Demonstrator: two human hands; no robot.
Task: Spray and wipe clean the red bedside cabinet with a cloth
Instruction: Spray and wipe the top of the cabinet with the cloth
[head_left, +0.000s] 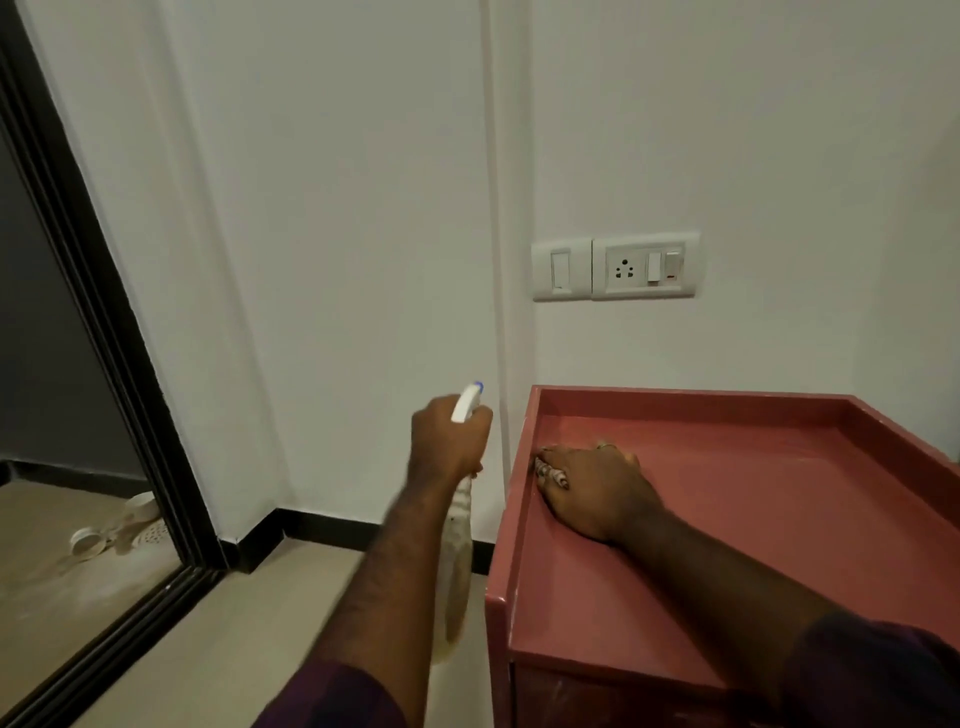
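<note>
Head view: right hand (592, 488) lies flat on top of the red cabinet (727, 519), fingertips at the left rim near the back corner. It presses down a small cloth (555, 477) that barely peeks out. Left hand (449, 441) grips the spray bottle (457, 551), held off the cabinet's left side. Looks like the wipe step. Keep pressure even, work the cloth into rim seam and corners, overlap passes, bottle clear.
</note>
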